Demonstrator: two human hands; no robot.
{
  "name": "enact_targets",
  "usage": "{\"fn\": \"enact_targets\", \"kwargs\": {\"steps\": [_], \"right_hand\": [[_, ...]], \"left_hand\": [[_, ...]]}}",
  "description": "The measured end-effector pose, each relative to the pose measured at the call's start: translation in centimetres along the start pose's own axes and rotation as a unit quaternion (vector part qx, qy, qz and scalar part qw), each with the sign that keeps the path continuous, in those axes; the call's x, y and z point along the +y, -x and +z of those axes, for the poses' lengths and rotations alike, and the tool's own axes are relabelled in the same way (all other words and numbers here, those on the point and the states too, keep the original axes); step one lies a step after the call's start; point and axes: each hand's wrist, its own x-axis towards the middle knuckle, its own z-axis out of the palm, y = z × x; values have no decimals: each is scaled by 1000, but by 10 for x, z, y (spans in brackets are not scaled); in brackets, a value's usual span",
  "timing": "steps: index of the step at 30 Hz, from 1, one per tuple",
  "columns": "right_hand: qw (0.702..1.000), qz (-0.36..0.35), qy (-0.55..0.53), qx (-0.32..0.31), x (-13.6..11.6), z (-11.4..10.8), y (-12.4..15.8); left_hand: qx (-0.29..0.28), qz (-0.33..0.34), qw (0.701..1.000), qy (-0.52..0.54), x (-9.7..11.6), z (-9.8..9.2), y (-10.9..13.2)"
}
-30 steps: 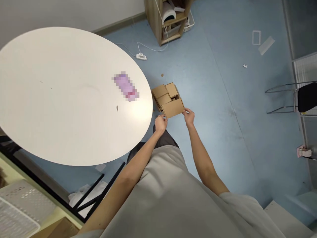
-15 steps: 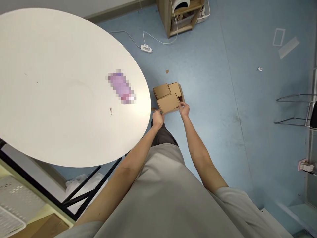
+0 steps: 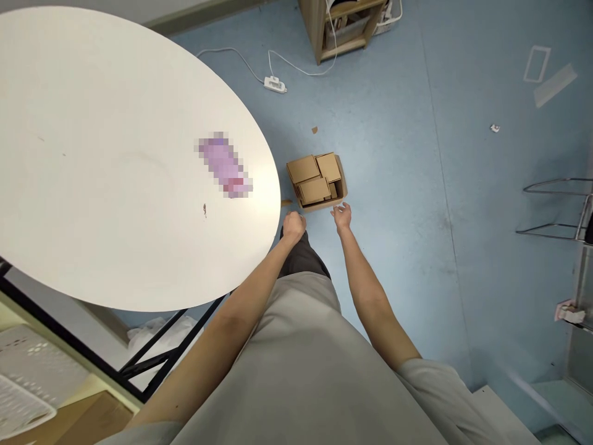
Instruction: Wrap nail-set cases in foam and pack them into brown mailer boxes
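Well, the open cardboard box (image 3: 343, 180) sits on the blue floor (image 3: 393, 259), just beyond both hands and beside the rounded edge of the white table (image 3: 139, 228). Inside it lie smaller cardboard boxes: one at the far left (image 3: 302, 169), one at the far right (image 3: 328, 167) and one nearer the person (image 3: 314, 190), with a dark gap at the near right corner. The right hand (image 3: 341, 214) is right at that corner, its fingers loosely parted and slightly curled; whether they touch the rim I cannot tell. The left hand (image 3: 293, 225) is over the dark trousers (image 3: 303, 256), near the box's near left corner, back of the hand up; its fingers are hidden, so I cannot tell whether they are spread or pressed together. On the table, to the left of the hands, lies a purple item (image 3: 223, 164), blurred into squares, with a small dark mark (image 3: 204, 210) near it. Beyond the box are a brown scrap (image 3: 314, 130) and, farther off, a white power strip (image 3: 275, 84) with its cable, near a wooden shelf (image 3: 316, 31)
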Motion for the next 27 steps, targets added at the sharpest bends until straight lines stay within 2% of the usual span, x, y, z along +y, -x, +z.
{"fn": "enact_targets", "kwargs": {"steps": [3, 7, 11, 15, 19, 22, 27], "right_hand": [[999, 39, 11, 32, -3, -5, 31], [999, 39, -4, 14, -13, -7, 62], [999, 37, -25, -7, -23, -3, 80], [997, 67, -33, -24, -29, 8, 83], [994, 91, -29, -53, -22, 23, 64], [991, 116, -22, -60, -8, 36, 33], [989, 137, -15, -53, 23, 64, -33]], "left_hand": [[-44, 11, 998, -37, -5, -12, 26], [-85, 23, 995, -46, -4, -26, 58], [-113, 60, 992, -13, 1, -38, 87], [-115, 92, 987, 59, -6, -52, 115], [-81, 113, 981, 134, -16, -58, 122], [-50, 127, 976, 172, -14, -54, 109], [-45, 133, 960, 244, -8, -35, 81]]}}
